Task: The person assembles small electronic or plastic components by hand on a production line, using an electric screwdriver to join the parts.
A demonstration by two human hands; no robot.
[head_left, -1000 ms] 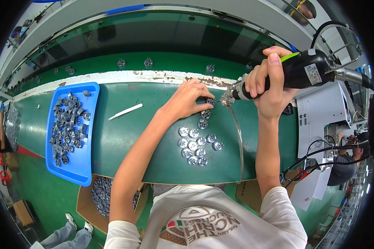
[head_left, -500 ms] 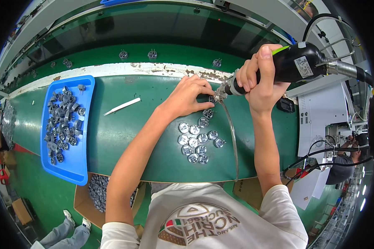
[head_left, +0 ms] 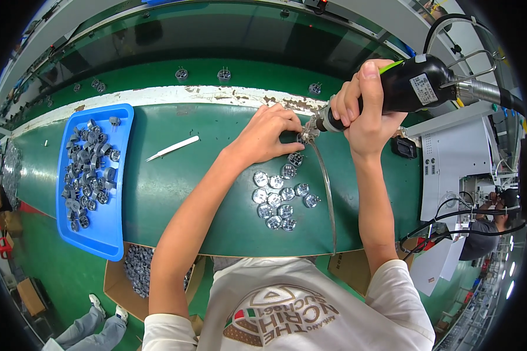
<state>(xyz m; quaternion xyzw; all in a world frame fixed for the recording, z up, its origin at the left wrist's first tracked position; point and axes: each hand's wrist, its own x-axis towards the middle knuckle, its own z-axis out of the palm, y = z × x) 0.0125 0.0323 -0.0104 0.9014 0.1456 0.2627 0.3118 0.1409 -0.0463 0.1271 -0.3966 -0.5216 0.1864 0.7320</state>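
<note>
My right hand (head_left: 366,108) grips a black powered screwdriver (head_left: 413,88) with a green trim, its tip pointing left and down onto the bench. My left hand (head_left: 269,133) pinches a small round metal part (head_left: 299,138) right under that tip; my fingers hide most of the part. Just below my left hand lies a cluster of several similar round silver parts (head_left: 281,199) on the green bench (head_left: 175,187). A clear thin tube (head_left: 328,193) curves from the tool's tip down toward my body.
A blue tray (head_left: 108,234) full of dark metal parts sits at the left. A white tweezer-like stick (head_left: 173,148) lies between tray and hand. A cardboard box (head_left: 114,284) of parts hangs below the bench edge. A white machine (head_left: 451,169) stands at the right; another person's legs (head_left: 93,324) show lower left.
Both hands and the tool have stayed together on the small part; the view has shifted slightly, so they sit a little higher. Nothing was picked up or let go.
</note>
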